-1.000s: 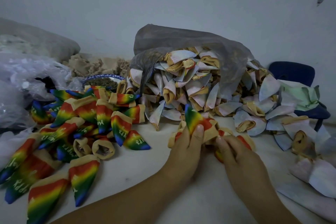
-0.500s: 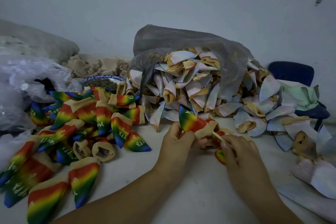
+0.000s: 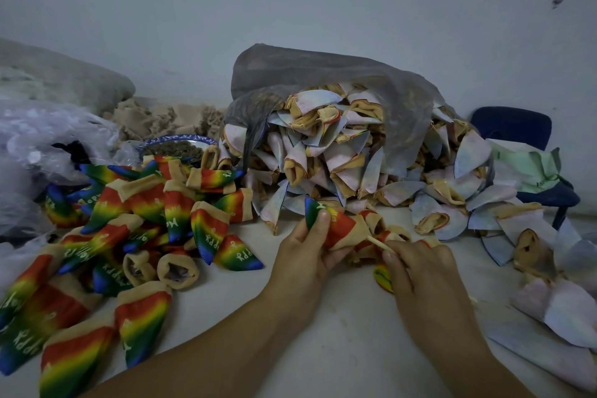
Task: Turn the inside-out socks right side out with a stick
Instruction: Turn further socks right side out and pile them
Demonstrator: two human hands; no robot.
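Note:
My left hand (image 3: 307,249) grips a rainbow sock (image 3: 339,224) with a tan cuff, its blue toe pointing up and left. A thin wooden stick (image 3: 378,243) comes out of the cuff, and my right hand (image 3: 416,263) pinches its near end. Another small rainbow piece (image 3: 382,276) lies under my right hand. A heap of pale inside-out socks (image 3: 339,165) spills from a grey plastic bag (image 3: 323,74) behind my hands. Turned rainbow socks (image 3: 155,223) are piled on the left of the table.
More pale socks (image 3: 555,300) lie scattered at the right edge. A blue chair (image 3: 517,132) stands at the back right with green cloth (image 3: 533,168) on it. A blue-rimmed bowl (image 3: 177,145), clear plastic bags (image 3: 48,139) and beige scraps (image 3: 155,116) sit at the back left.
The sock has been drawn to the left off the stick. The stick now shows between my hands, and my right hand has shifted slightly toward me.

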